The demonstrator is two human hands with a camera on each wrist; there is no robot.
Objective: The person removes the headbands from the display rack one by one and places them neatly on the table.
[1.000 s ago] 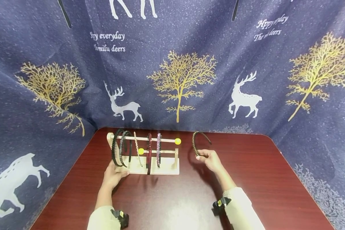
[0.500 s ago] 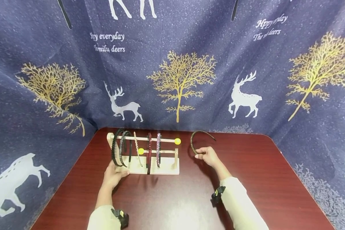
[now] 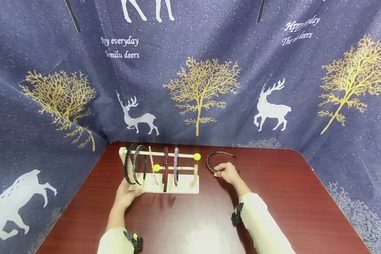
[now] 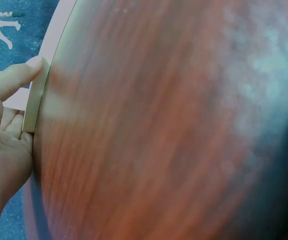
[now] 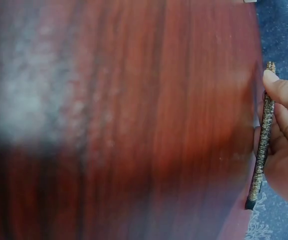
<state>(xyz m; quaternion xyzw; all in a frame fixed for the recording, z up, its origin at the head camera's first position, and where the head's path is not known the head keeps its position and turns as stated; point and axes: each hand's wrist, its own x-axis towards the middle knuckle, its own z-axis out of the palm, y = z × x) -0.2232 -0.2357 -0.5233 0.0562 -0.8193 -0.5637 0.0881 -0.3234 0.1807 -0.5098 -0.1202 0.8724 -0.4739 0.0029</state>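
Note:
My left hand point(image 3: 125, 196) grips the left end of a wooden headband rack point(image 3: 188, 187). In the left wrist view the thumb lies on the pale base point(image 4: 35, 102), near its corner. Off the rack's right end, my right hand point(image 3: 227, 173) pinches a gold-and-dark beaded headband point(image 3: 208, 164), which lies tipped close over the table. The right wrist view shows the headband point(image 5: 264, 131) between thumb and fingers, one black tip pointing down. On the upper rod hang a black toothed headband point(image 3: 127, 167), a grey glittery one point(image 3: 135, 165), and a cream braided one point(image 3: 151, 164).
Also on the rack are a dark red headband point(image 3: 166, 169) and a lilac sequined one point(image 3: 176, 165). Yellow balls cap the upper rod point(image 3: 197, 157) and the lower rod point(image 3: 157, 168). A blue deer-print cloth point(image 3: 190, 42) hangs behind the red-brown table point(image 3: 273, 183).
My right hand has shifted a little left, turning the beaded headband from upright to nearly flat, its arch swinging leftward. The left hand keeps its place on the rack.

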